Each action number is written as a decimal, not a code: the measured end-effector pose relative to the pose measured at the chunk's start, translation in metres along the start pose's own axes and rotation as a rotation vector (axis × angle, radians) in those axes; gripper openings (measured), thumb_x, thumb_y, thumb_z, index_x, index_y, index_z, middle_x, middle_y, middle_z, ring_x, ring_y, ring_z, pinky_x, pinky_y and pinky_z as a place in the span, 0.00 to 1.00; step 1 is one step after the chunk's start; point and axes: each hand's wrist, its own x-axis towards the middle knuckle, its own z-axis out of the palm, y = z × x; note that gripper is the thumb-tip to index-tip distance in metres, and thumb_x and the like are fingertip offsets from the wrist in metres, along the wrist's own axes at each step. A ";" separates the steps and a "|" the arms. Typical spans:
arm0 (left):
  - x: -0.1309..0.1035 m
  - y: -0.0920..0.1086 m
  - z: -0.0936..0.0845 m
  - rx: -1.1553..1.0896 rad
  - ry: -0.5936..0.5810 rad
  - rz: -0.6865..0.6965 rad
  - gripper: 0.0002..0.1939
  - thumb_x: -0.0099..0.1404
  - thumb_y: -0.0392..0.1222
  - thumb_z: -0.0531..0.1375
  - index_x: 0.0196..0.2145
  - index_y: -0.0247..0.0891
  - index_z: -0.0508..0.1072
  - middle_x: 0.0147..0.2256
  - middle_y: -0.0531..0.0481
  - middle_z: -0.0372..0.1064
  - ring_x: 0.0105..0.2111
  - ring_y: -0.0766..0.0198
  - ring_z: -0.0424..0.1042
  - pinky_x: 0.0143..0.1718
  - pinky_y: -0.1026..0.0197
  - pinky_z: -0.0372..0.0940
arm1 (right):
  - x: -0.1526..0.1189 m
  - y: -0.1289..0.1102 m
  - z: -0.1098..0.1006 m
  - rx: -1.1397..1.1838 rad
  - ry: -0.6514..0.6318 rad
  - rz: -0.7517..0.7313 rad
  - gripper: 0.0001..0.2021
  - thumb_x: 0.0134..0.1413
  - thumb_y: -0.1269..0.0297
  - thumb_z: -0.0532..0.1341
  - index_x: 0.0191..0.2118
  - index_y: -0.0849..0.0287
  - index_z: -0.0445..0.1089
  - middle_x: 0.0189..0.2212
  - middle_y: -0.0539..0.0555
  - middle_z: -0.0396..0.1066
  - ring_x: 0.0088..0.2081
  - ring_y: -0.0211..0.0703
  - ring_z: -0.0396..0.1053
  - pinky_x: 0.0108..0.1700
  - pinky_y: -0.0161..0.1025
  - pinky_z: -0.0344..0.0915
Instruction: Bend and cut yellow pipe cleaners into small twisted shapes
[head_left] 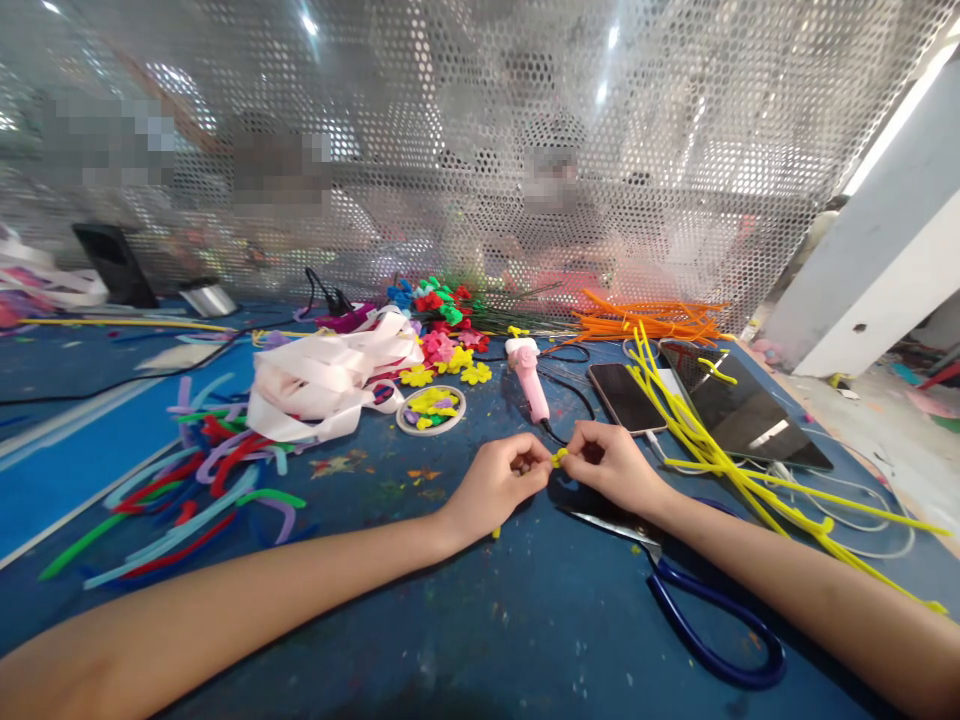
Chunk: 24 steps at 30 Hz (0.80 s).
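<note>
Between my two hands is a small piece of yellow pipe cleaner (559, 457), mostly covered by fingertips. My left hand (496, 485) pinches its left end. On the other end, my right hand (616, 470) closes with thumb and forefinger. Scissors with blue handles (716, 625) lie under and beside my right wrist, blades pointing left. Just beyond the hands lies a pink glue gun (531, 385) with a black cord. A round dish (430, 428) to its left holds small yellow, purple and green pieces.
Long yellow pipe cleaners (697, 440) lie at right across a tablet (750, 410), near a phone (626, 397). Orange stems (652, 320) and yellow flowers (446, 370) sit farther back. White ribbon (322, 385) and mixed pipe cleaners (202, 490) cover the left. A perforated metal screen (480, 150) stands behind.
</note>
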 end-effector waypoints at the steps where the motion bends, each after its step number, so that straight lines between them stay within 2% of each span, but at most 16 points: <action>1: 0.000 0.000 0.000 0.004 -0.010 -0.003 0.06 0.59 0.39 0.56 0.28 0.34 0.69 0.24 0.53 0.64 0.25 0.67 0.61 0.26 0.67 0.55 | 0.000 0.000 0.000 0.020 0.000 0.014 0.07 0.47 0.68 0.59 0.21 0.60 0.62 0.17 0.45 0.58 0.21 0.31 0.55 0.23 0.30 0.51; 7: -0.002 0.004 0.002 0.045 -0.064 0.014 0.07 0.59 0.39 0.56 0.25 0.35 0.68 0.22 0.55 0.62 0.23 0.69 0.60 0.25 0.67 0.54 | 0.001 0.001 0.000 0.111 -0.064 0.063 0.07 0.47 0.68 0.60 0.23 0.60 0.62 0.17 0.44 0.58 0.21 0.31 0.55 0.23 0.30 0.51; 14: 0.000 0.002 0.003 -0.052 0.006 0.013 0.11 0.63 0.46 0.55 0.32 0.35 0.68 0.27 0.54 0.63 0.27 0.67 0.62 0.28 0.67 0.56 | 0.003 0.001 0.000 0.135 -0.061 0.081 0.08 0.48 0.64 0.61 0.24 0.61 0.64 0.19 0.45 0.59 0.22 0.31 0.56 0.24 0.30 0.52; 24: 0.004 -0.001 0.000 -0.058 -0.006 -0.032 0.14 0.63 0.49 0.55 0.32 0.34 0.70 0.26 0.53 0.63 0.28 0.67 0.61 0.29 0.65 0.55 | 0.001 0.002 0.001 0.094 -0.063 0.039 0.06 0.49 0.65 0.60 0.27 0.63 0.68 0.21 0.47 0.62 0.23 0.32 0.56 0.25 0.30 0.53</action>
